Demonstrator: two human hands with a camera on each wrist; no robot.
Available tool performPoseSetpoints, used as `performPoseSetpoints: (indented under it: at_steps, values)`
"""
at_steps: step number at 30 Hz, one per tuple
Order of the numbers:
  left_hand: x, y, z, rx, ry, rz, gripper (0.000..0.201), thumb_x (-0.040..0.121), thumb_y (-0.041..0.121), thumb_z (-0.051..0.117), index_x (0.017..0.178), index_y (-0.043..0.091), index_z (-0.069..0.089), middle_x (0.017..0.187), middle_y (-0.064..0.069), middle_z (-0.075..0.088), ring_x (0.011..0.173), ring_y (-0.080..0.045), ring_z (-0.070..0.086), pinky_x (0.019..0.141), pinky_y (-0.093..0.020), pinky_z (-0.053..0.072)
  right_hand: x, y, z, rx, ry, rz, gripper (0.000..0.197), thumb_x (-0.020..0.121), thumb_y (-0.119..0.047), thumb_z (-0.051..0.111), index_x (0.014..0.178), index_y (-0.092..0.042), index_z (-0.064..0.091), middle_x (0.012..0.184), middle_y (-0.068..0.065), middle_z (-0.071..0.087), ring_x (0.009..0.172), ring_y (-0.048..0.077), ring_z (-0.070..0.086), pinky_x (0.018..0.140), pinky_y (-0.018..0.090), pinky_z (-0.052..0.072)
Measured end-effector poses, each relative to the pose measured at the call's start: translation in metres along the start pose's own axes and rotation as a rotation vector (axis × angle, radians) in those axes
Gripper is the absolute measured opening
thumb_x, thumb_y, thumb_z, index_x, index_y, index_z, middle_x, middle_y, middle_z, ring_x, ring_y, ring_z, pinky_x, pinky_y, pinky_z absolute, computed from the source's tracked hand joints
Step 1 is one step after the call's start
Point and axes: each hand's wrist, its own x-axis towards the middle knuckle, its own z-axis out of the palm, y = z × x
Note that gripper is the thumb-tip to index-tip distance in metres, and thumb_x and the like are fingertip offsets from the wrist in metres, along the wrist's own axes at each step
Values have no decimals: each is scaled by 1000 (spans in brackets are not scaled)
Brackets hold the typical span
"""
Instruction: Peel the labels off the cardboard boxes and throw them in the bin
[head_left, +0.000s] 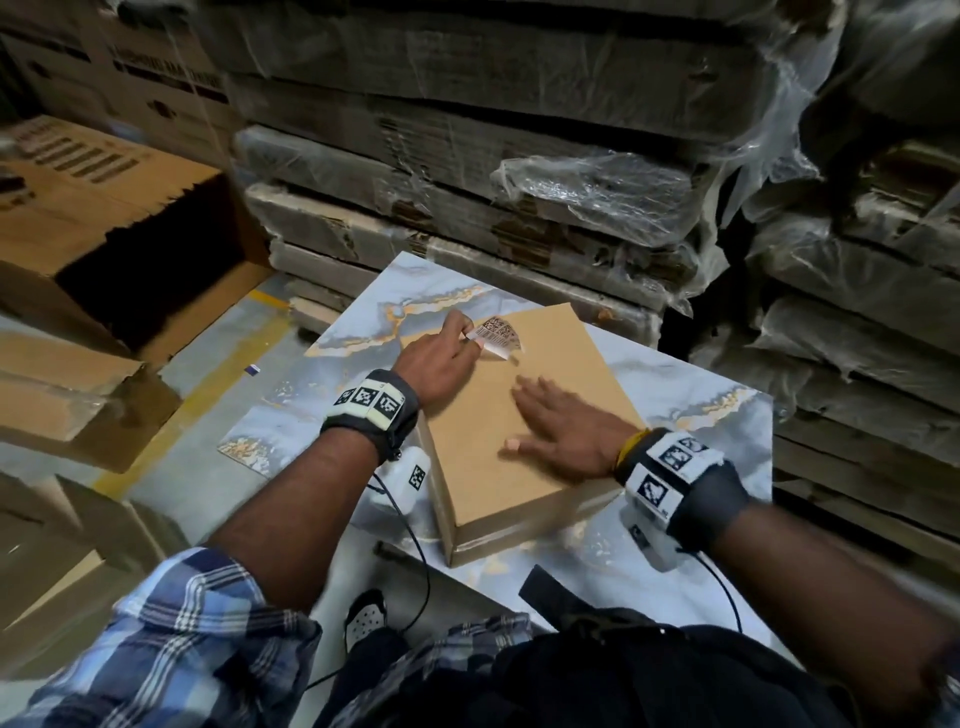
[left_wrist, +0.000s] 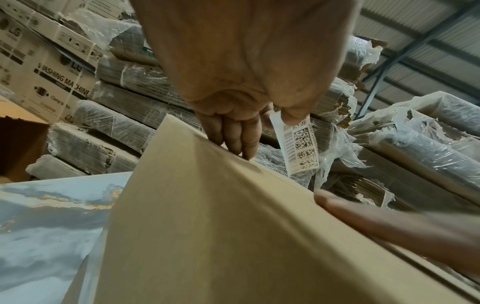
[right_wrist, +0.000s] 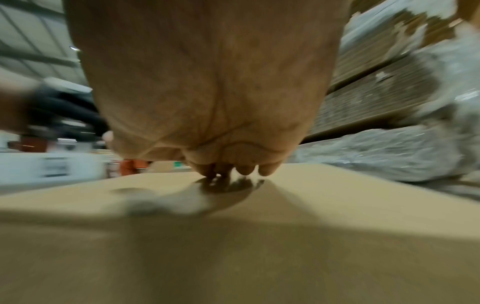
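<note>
Above, left hand (head_left: 439, 358): thumb and forefinger pinch the label (head_left: 496, 336), lifted beyond the fingertips off the cardboard box (head_left: 519, 431); right hand (head_left: 563, 431): fingers spread, pressed flat on the box top.

— What carries everything here?

— A marble-patterned table (head_left: 691, 374), grey-blue with gold veins. A black strap (head_left: 550, 584) lies near its front edge.

— And beyond its far edge?

— Stacks of flattened cardboard (head_left: 467, 234) wrapped in torn clear plastic film (head_left: 597, 192); more rise past the right edge.

— To the left?

— A printed washing machine carton (left_wrist: 52, 76) at the back. On the grey floor (head_left: 208, 447) runs a yellow line (head_left: 218, 384), and a small blue-and-white scrap (head_left: 252, 369) lies just beside the table's left edge.
</note>
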Motion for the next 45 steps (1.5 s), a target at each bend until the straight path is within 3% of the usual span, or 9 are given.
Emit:
performPoseSetpoints:
  at_steps: [4,9,15,20,24,29,32,37,45]
  values:
    - [2,-3,1,-20,18,-17,24,106,31,33,121,13,37,102,-16,65,81,-32,55,75,-42,44,-1,-7,16,-106,-44,-183,83,94,-71,23,158,-32,-11,162,-3,-25,149,16,-19,120,41,-8]
    - [4,-2,0,-109,25,-42,24,106,33,34,120,15,40,103,-15,65,87,-35,59,79,-43,48,20,50,-22,49,149,454,94,91,-77,23,160,-18,-1,165,13,-16,154,32,-7,124,49,3]
    - [2,0,-5,-186,36,-98,20,105,38,37,114,20,37,106,-13,65,93,-33,58,83,-40,45,-12,-7,18,-116,-9,-174,86,90,-75,18,159,-30,-9,162,-3,-24,152,19,-15,122,45,-3]
    - [-10,10,-6,-315,85,-109,14,104,34,42,110,21,43,103,-6,67,89,-26,62,75,-34,49,7,50,-10,81,147,416,87,95,-71,34,160,-28,-4,166,7,-17,153,36,-3,122,57,11]
    - [-26,21,6,-391,122,-116,13,102,31,49,91,26,45,79,7,54,74,-18,52,60,-29,34,4,41,-9,184,262,365,83,92,-68,49,158,-34,13,167,10,-9,152,38,3,120,61,14]
    - [-43,20,32,-492,212,-221,15,91,43,54,94,29,53,93,-5,63,116,-35,52,82,-35,43,14,33,16,177,359,275,67,92,-65,51,152,-44,28,167,8,6,152,32,6,120,62,8]
    - [-54,23,36,-591,285,-291,16,88,45,57,95,32,51,102,3,62,110,-31,58,96,-45,49,15,42,16,214,414,365,67,90,-70,50,150,-47,31,165,9,11,150,41,8,118,65,8]
    - [-64,34,46,-411,328,-325,21,98,31,56,111,14,55,153,-4,41,147,-27,22,120,-44,18,18,44,20,350,439,425,74,83,-73,56,148,-51,29,159,15,17,139,44,32,113,57,32]
    - [-83,8,43,-425,467,-419,16,92,39,54,103,27,54,113,15,66,129,-27,33,95,-40,43,19,-3,27,386,438,379,75,79,-72,61,146,-50,35,144,16,27,124,46,41,107,57,39]
